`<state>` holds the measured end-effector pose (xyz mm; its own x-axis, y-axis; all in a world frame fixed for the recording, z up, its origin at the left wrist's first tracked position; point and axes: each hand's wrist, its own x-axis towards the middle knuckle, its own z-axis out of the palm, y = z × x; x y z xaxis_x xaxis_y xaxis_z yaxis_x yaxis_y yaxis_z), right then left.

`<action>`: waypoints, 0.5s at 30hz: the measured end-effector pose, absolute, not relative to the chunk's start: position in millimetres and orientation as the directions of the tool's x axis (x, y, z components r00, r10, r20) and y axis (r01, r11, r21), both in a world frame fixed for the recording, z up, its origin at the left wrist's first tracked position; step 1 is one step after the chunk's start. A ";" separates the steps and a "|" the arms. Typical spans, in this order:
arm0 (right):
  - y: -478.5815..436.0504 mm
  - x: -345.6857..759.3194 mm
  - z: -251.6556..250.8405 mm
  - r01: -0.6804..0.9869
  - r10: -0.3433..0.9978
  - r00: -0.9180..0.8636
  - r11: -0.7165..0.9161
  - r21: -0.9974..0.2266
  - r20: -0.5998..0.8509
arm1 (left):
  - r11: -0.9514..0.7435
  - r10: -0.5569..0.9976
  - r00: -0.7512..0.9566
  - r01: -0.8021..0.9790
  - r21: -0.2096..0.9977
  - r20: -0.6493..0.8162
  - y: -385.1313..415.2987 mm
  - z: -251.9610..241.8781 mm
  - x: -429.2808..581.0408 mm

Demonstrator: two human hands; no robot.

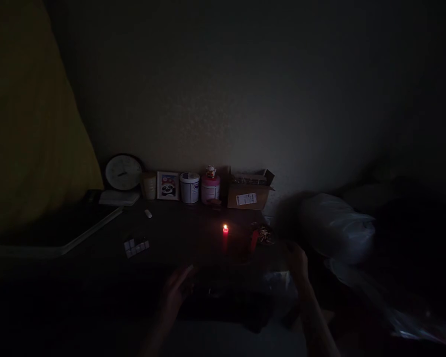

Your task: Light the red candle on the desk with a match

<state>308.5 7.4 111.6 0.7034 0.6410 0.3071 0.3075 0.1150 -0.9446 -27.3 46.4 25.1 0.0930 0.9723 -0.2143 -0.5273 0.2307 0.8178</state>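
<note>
Candle [225, 238] burned upright on surface [174, 225] beyond my left fingers [183, 275] and right fingers [294, 251]; was too dark to tell spread or grip; careless reach could've tipped flame [225, 226] into nearby matchsticks [264, 235]

A round, dark-rimmed, pale-faced clock [123, 172], a white-framed panda picture [168, 187] and an open brown cardboard box [248, 197] stood along the grey wall [282, 109].

Dim grey wall [301, 99] behind a dark table [182, 233]
</note>
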 end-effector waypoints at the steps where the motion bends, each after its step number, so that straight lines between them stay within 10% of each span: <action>1: 8.6 316.0 106.4 0.313 0.618 0.730 0.078 -0.946 0.292 | 0.245 0.968 0.091 -0.527 0.814 -0.233 46.8 24.7 -26.9; 15: 96.4 338.4 59.4 0.332 0.654 0.694 0.080 -0.940 0.301 | 0.265 0.960 0.039 -0.448 0.854 -0.277 46.9 32.9 -20.7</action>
